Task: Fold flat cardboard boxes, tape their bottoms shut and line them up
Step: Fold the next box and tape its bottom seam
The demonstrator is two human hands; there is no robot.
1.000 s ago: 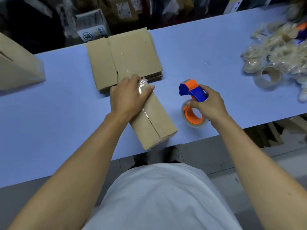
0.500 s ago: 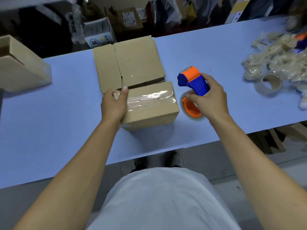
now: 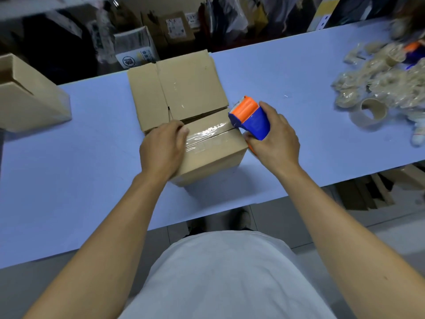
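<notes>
Cardboard fills the middle of the blue worktop (image 3: 69,180). A folded box (image 3: 213,153) stands there with its bottom side up, and a shiny strip of clear tape (image 3: 207,135) runs across the seam of its flaps. The left hand (image 3: 164,149) lies over the left end of this box, with fingers curled down on the tape and the edge, and it holds the box in place. The right hand (image 3: 273,139) grips a blue and orange tape dispenser (image 3: 249,117), which touches the far right corner of the box, where the tape ends.

Just behind the box, touching it, lies a stack of flat boxes (image 3: 177,88), not yet folded. At the far left of the worktop stands one open box (image 3: 27,97), tilted a little; what is inside it I cannot tell. At the far right lies a heap of crumpled clear tape (image 3: 377,81), and near it an empty cardboard tape core (image 3: 370,112). Beyond the worktop, on the shelves, more cartons stand, blurred.
</notes>
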